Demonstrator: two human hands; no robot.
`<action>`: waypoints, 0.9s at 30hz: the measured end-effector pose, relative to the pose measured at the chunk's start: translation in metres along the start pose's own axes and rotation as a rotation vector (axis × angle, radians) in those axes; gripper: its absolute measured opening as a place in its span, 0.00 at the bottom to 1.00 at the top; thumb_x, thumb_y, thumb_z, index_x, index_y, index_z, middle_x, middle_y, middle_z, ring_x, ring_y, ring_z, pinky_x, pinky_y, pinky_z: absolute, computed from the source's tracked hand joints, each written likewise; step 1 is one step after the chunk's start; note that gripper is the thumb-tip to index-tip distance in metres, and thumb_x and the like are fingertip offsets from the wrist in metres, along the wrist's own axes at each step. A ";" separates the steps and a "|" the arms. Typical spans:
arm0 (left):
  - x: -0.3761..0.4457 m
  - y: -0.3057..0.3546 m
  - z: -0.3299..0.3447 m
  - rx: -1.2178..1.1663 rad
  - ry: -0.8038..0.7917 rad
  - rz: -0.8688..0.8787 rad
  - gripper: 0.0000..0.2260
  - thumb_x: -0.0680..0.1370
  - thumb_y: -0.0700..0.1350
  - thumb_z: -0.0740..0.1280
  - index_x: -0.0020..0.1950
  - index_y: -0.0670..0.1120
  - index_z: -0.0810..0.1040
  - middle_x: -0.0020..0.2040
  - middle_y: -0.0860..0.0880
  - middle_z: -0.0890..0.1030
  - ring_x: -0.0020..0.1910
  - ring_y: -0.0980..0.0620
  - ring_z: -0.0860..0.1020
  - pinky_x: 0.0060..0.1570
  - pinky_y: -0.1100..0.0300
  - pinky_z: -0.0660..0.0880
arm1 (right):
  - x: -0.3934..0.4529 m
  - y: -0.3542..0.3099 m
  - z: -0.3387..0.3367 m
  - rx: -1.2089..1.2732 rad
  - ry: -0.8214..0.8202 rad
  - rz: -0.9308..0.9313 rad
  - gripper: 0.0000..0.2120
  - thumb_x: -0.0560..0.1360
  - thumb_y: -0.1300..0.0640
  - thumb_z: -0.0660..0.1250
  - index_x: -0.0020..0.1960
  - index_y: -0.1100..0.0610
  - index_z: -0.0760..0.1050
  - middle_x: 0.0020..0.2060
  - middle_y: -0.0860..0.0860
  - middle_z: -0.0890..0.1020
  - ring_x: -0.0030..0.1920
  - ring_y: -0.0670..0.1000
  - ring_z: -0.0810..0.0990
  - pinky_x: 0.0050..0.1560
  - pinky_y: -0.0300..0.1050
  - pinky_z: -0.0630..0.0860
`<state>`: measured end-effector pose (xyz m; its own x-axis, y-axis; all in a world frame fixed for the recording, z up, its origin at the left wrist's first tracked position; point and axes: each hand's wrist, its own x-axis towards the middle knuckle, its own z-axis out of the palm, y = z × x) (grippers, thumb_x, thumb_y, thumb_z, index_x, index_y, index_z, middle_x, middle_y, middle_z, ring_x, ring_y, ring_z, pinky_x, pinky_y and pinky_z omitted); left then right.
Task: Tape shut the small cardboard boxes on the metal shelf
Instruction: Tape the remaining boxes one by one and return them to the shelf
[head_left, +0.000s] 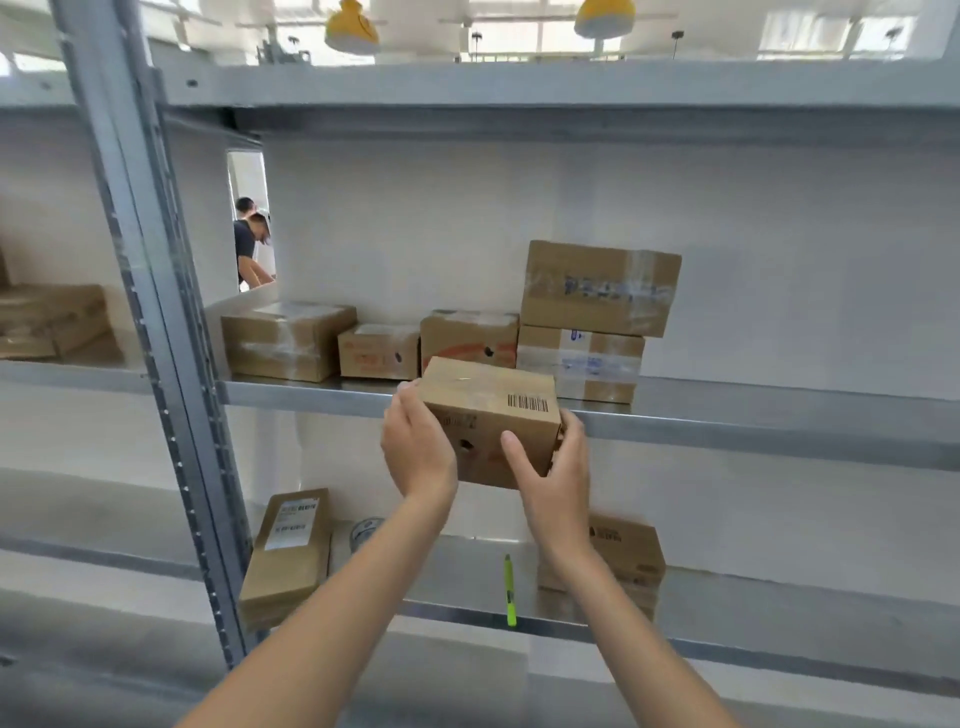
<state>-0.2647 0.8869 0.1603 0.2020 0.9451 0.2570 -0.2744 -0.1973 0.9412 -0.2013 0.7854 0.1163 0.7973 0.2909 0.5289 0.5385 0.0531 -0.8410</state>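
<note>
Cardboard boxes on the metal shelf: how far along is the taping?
Done, apparently: five brown cardboard boxes on the middle shelf show glossy clear tape, including the stacked pair. In hand: the left hand and right hand hold a small barcoded box at the shelf edge; its top looks taped. Left: two boxes below, a labelled one and another, show no obvious tape, beside a tape roll and green cutter.

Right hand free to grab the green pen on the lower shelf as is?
Probably not yet: the right hand and left hand both hold the cardboard box. The green pen itself lies uncovered below.
</note>
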 end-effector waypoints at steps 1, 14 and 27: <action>0.007 0.010 0.003 -0.034 0.003 -0.004 0.24 0.78 0.59 0.47 0.51 0.51 0.79 0.49 0.51 0.81 0.54 0.48 0.77 0.56 0.48 0.74 | 0.010 -0.009 0.000 0.006 -0.003 -0.020 0.31 0.69 0.35 0.67 0.68 0.44 0.63 0.61 0.42 0.73 0.61 0.44 0.73 0.60 0.50 0.76; 0.133 0.084 0.040 -0.108 -0.260 0.142 0.14 0.83 0.45 0.54 0.41 0.47 0.74 0.38 0.49 0.75 0.40 0.52 0.72 0.38 0.59 0.70 | 0.169 -0.089 0.014 -0.174 -0.223 -0.092 0.26 0.74 0.55 0.71 0.71 0.55 0.69 0.63 0.49 0.77 0.62 0.48 0.73 0.55 0.37 0.68; 0.194 0.028 0.087 -0.013 -0.429 0.109 0.16 0.82 0.36 0.57 0.68 0.44 0.72 0.61 0.45 0.78 0.59 0.47 0.75 0.62 0.52 0.73 | 0.206 -0.049 0.052 -0.545 0.051 -0.170 0.14 0.76 0.57 0.70 0.57 0.56 0.68 0.47 0.49 0.76 0.46 0.50 0.78 0.40 0.41 0.72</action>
<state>-0.1516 1.0419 0.2558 0.5426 0.7247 0.4247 -0.3269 -0.2836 0.9015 -0.0777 0.8929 0.2604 0.6924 0.2740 0.6675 0.7120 -0.4089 -0.5708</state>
